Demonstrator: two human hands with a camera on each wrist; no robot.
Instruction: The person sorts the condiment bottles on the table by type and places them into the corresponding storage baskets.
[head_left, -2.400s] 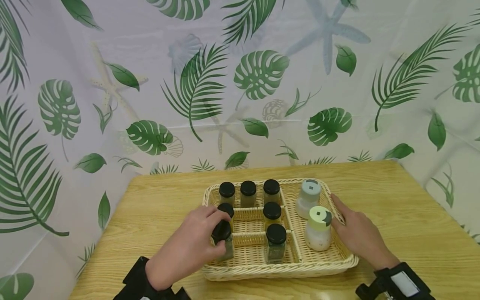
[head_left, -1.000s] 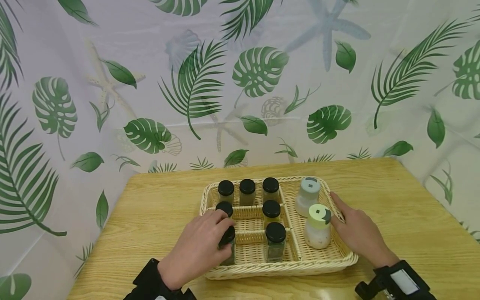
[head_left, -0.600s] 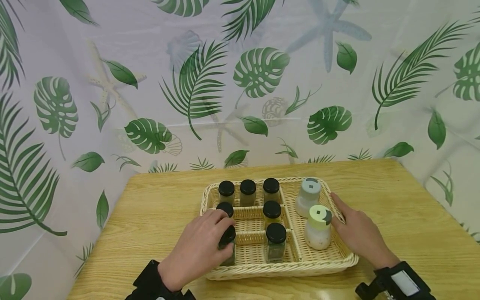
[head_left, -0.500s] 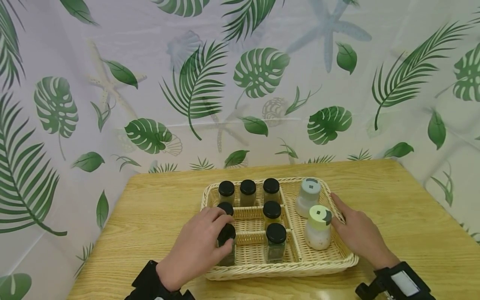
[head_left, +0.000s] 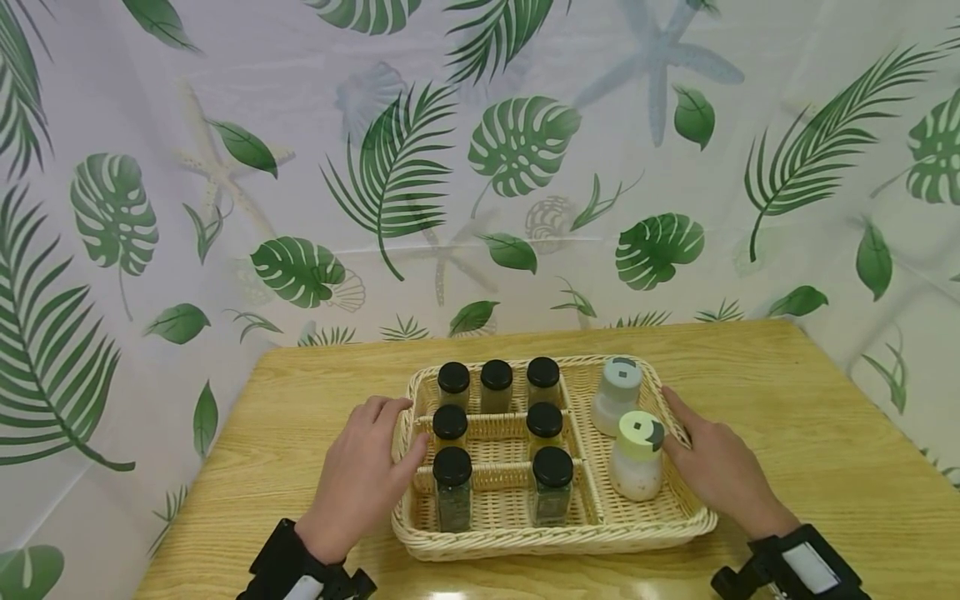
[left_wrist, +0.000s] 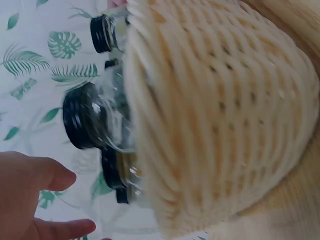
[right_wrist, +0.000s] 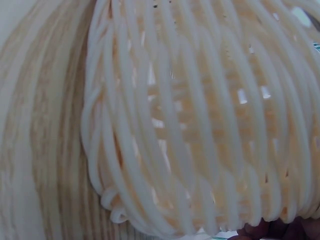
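A pale wicker basket (head_left: 517,546) with dividers sits on the table. My left hand (head_left: 362,475) is by its left rim, thumb and fingers spread, holding nothing; in the left wrist view its fingers are apart from the jars. Nearest to it stand a black-lidded spice jar (head_left: 453,492) in the front-left compartment and another spice jar (head_left: 450,425) behind it. My right hand (head_left: 720,471) grips the basket's right rim, with the thumb on the inner side. Beside that thumb stands a yellow-green-capped shaker (head_left: 637,458); a grey-blue-capped shaker (head_left: 618,396) is behind it.
Three black-lidded jars line the back compartment, including a middle jar (head_left: 497,387). On the right of the divided section stand a middle-row jar (head_left: 545,425) and a front-row jar (head_left: 552,487). A leaf-patterned cloth (head_left: 517,275) hangs behind the wooden table (head_left: 330,375).
My left hand has let go of the front-left spice jar and moved left to the basket's rim. That jar now stands upright, slightly right of before. The right hand keeps its grip.
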